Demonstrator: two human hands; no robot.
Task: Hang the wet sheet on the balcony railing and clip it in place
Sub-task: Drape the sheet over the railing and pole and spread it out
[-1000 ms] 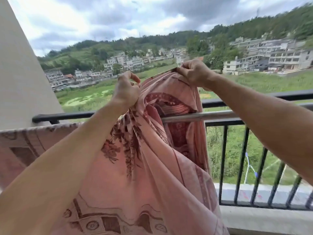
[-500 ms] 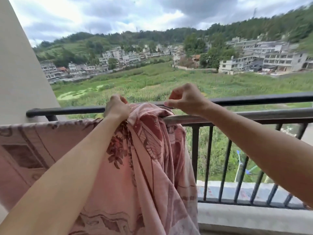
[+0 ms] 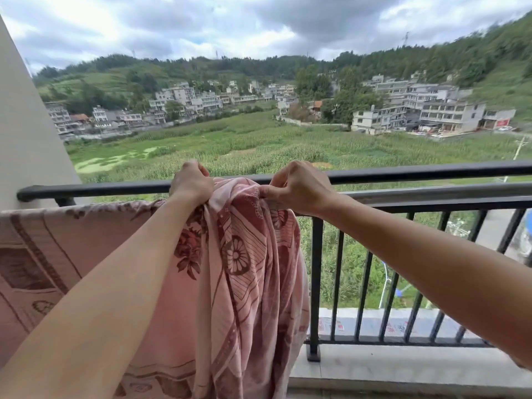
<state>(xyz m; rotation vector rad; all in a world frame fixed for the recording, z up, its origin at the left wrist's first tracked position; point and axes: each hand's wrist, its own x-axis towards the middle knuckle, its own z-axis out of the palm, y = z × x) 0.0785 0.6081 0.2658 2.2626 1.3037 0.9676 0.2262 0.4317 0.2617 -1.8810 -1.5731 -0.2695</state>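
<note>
From a balcony, two bare arms reach to a dark metal railing (image 3: 403, 174). A pink patterned sheet (image 3: 247, 254) is draped over the rail under the fingers, bunched in thick folds between the hands and lying flatter to the left of them. The left hand (image 3: 191, 184) is fisted around a gather of cloth; the right hand (image 3: 299, 188) pinches an edge between thumb and fingertips. This looks like the hanging step: the bunch probably needs drawing rightward along the bare rail beyond the right fingers, then clipping. No clips are visible. Past the rail lie green fields, houses, wooded hills and cloudy sky.
</note>
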